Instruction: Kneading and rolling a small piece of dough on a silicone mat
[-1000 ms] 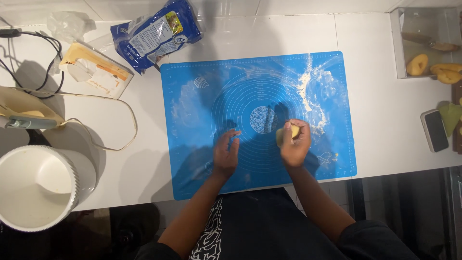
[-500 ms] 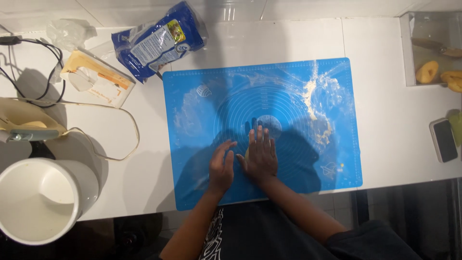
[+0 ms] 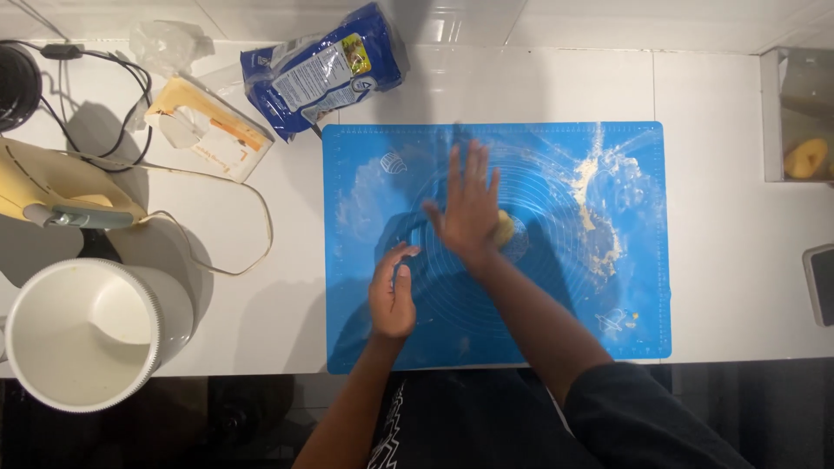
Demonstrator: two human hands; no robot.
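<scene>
right hand (image 3: 469, 208) moved up, flat on dough (image 3: 504, 227)

A white table (image 3: 738, 287) fills the view under bright light casting soft shadows. Pale wall tiles (image 3: 608, 22) run along twelve o'clock; dark floor (image 3: 764, 417) shows at six.

Two hands: left hand (image 3: 393, 300), right hand (image 3: 469, 211). One blue baking mat (image 3: 382, 339). One dough piece (image 3: 505, 227), mostly hidden under right hand. One blue flour bag (image 3: 321, 69). One white bowl (image 3: 82, 334). One yellow hand mixer (image 3: 61, 187). One opened butter wrapper (image 3: 208, 128). One crumpled clear plastic (image 3: 169, 42). One flour patch (image 3: 599, 217) on mat. One surface (image 3: 738, 260).
</scene>
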